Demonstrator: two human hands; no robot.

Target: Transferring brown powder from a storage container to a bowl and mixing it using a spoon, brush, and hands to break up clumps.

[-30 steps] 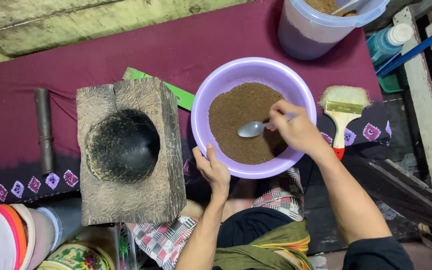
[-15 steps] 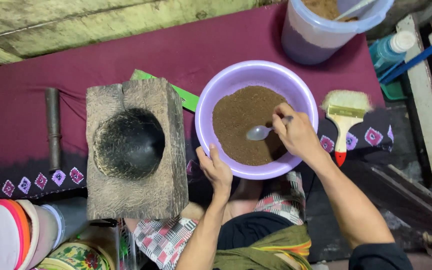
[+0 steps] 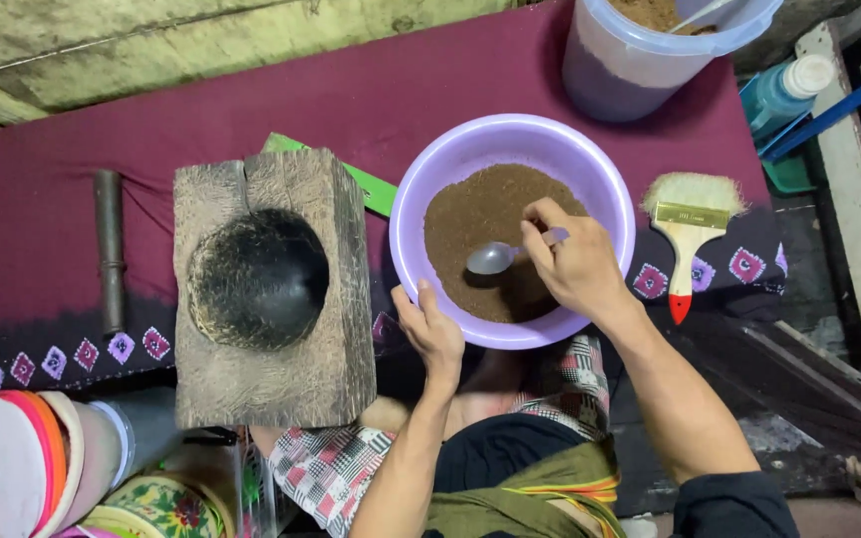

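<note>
The right hand (image 3: 575,264) pinches a spoon (image 3: 495,257) over brown powder (image 3: 495,234) in the purple bowl (image 3: 421,199), which sits on the maroon cloth (image 3: 151,100) beside a wooden mortar (image 3: 261,284). The left hand (image 3: 433,329) grips the near rim, fingers curled. A tilted spoon or jolted bowl could spill powder onto the cloth.

wooden mortar (image 3: 269,289) | paintbrush (image 3: 688,231) | lidless tub (image 3: 640,50) | blue bottle (image 3: 781,92)

Maroon cloth (image 3: 251,90) carries wooden mortar block (image 3: 269,289), purple bowl (image 3: 421,199), paintbrush (image 3: 688,224), metal rod (image 3: 110,249), tub (image 3: 630,70).
</note>
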